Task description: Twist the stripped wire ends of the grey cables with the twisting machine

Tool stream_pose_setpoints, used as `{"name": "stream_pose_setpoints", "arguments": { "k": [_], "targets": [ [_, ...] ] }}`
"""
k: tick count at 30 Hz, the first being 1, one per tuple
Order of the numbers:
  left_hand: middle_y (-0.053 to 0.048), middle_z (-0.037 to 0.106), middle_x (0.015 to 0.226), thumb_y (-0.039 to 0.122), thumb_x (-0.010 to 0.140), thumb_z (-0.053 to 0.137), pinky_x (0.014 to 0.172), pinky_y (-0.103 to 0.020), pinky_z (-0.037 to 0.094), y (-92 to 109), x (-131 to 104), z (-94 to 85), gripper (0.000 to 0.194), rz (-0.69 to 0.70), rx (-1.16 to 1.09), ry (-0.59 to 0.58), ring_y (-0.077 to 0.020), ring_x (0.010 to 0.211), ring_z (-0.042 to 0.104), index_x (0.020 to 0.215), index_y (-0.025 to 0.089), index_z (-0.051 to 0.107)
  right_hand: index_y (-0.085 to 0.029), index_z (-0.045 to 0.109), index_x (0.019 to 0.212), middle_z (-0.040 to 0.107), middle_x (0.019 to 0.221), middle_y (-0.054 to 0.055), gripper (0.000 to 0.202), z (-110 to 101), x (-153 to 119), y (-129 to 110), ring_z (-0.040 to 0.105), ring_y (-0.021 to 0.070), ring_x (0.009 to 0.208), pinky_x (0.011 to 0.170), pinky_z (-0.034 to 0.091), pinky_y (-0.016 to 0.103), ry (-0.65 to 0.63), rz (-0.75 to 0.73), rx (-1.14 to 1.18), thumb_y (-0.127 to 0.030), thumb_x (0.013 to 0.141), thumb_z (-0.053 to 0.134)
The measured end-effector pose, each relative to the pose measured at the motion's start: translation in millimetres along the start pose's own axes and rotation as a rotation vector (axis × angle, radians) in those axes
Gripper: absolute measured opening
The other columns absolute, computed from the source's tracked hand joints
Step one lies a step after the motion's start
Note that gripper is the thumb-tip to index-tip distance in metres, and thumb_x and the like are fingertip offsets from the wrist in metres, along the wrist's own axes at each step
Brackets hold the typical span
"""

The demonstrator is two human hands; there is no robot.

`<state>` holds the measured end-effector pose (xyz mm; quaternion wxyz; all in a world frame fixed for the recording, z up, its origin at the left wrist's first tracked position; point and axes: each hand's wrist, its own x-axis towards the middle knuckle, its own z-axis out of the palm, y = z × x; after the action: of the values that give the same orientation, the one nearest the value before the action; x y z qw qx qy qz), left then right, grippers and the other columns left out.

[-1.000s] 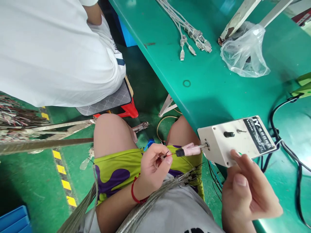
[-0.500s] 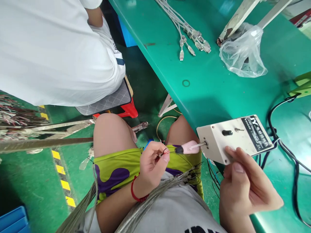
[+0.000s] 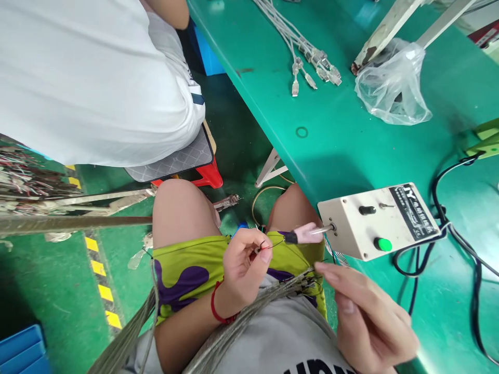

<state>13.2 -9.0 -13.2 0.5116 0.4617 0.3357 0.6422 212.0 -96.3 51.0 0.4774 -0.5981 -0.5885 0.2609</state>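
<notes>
My left hand (image 3: 242, 270), a red cord at its wrist, is closed in a pinch on thin red and black wires (image 3: 265, 247). A dark strand runs from the pinch to the black tip (image 3: 290, 238) of a pinkish sleeve (image 3: 307, 234). That sleeve sits on the metal shaft of a white control box (image 3: 351, 226), which bears a black JY label, a knob, a toggle and a green button (image 3: 384, 244). My right hand (image 3: 370, 317) is open below the box, holding nothing, its fingertips beside the dark ends of a grey cable bundle (image 3: 273, 293) across my lap.
White USB cables (image 3: 312, 54) and a clear plastic bag (image 3: 395, 85) lie on the green table (image 3: 265, 98). Black cords (image 3: 473, 270) run along its right side. A person in a white shirt (image 3: 101, 78) sits at the left on a red-legged stool (image 3: 210, 174).
My right hand has left the green button, now uncovered, and moved down and left toward the cable bundle's ends. My left hand keeps its pinch on the wires. The view has shifted slightly.
</notes>
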Motion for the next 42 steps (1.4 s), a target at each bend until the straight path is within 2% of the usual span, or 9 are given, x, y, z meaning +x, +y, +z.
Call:
{"name": "stream_pose_setpoints", "arguments": {
  "k": [2,4,6,11,16,19,25,33,42],
  "targets": [
    [0.0,0.067,0.084,0.03,0.114,0.071,0.062,-0.023,0.05,1,0,-0.5,0.009,-0.003,0.033,-0.007,-0.0133,0.067,0.058,0.108,0.023,0.071,-0.037,0.089,0.133,0.091,0.107,0.005,0.033,13,12,-5,0.085,0.0294,0.088,0.075,0.065,0.042,-0.145,0.044,-0.007,-0.023,0.109,0.071],
    [-0.001,0.069,0.088,0.028,0.114,0.07,0.064,-0.023,0.052,3,0,-1.1,0.007,-0.01,0.047,-0.021,-0.0133,0.069,0.061,0.11,0.023,0.072,-0.033,0.089,0.133,0.09,0.107,0.006,0.026,25,25,-3,0.08,0.0259,0.082,0.07,0.06,0.038,-0.296,0.224,0.04,-0.032,0.112,0.073],
    [-0.002,0.07,0.09,0.026,0.114,0.07,0.064,-0.022,0.053,5,1,-1.2,0.004,-0.008,0.053,-0.04,-0.0129,0.071,0.063,0.112,0.023,0.071,-0.031,0.087,0.137,0.088,0.109,0.007,0.029,34,34,4,0.075,0.0239,0.083,0.077,0.06,0.037,-0.378,0.411,0.177,-0.042,0.112,0.076],
    [0.001,0.066,0.085,0.027,0.115,0.069,0.061,-0.02,0.052,8,9,1.0,0.01,0.063,0.106,-0.052,-0.0111,0.066,0.06,0.107,0.022,0.069,-0.033,0.082,0.149,0.082,0.107,0.006,0.051,42,47,13,0.063,0.0207,0.083,0.08,0.055,0.035,-0.291,0.618,0.72,-0.059,0.105,0.084],
    [0.002,0.064,0.082,0.026,0.115,0.067,0.056,-0.019,0.048,9,15,1.0,0.008,0.123,0.142,-0.094,-0.0103,0.061,0.056,0.107,0.023,0.066,-0.026,0.087,0.135,0.077,0.093,0.005,0.055,46,60,4,0.064,0.0195,0.08,0.079,0.055,0.033,-0.257,0.721,0.956,-0.061,0.094,0.093],
    [0.003,0.063,0.082,0.024,0.115,0.066,0.056,-0.02,0.047,8,17,-0.3,0.007,0.143,0.162,-0.096,-0.0106,0.061,0.056,0.108,0.023,0.065,-0.028,0.086,0.135,0.073,0.081,0.001,0.052,53,65,5,0.057,0.0143,0.065,0.067,0.049,0.028,-0.264,0.725,1.063,-0.06,0.095,0.092],
    [0.003,0.061,0.083,0.024,0.115,0.064,0.056,-0.02,0.047,6,21,-1.2,0.007,0.136,0.133,-0.109,-0.0101,0.061,0.053,0.108,0.024,0.063,-0.03,0.085,0.134,0.064,0.062,-0.006,0.039,65,66,12,0.024,0.0067,0.042,0.051,0.034,0.024,-0.276,0.602,1.203,-0.058,0.107,0.082],
    [0.002,0.062,0.083,0.024,0.115,0.065,0.057,-0.019,0.045,6,26,-0.6,0.007,0.088,0.078,-0.115,-0.0112,0.064,0.053,0.108,0.024,0.064,-0.031,0.088,0.135,0.044,0.044,-0.009,0.046,79,62,17,0.02,0.011,0.041,0.05,0.028,0.026,-0.216,0.451,1.102,-0.066,0.115,0.067],
    [0.002,0.06,0.084,0.031,0.117,0.065,0.055,-0.021,0.043,2,24,-0.2,0.014,-0.03,0.069,-0.172,-0.0109,0.063,0.052,0.106,0.024,0.064,-0.033,0.088,0.132,0.046,0.038,-0.009,0.04,82,64,22,0.019,0.0122,0.039,0.049,0.032,0.027,-0.181,0.386,1.016,-0.063,0.116,0.066]
  ]
}}
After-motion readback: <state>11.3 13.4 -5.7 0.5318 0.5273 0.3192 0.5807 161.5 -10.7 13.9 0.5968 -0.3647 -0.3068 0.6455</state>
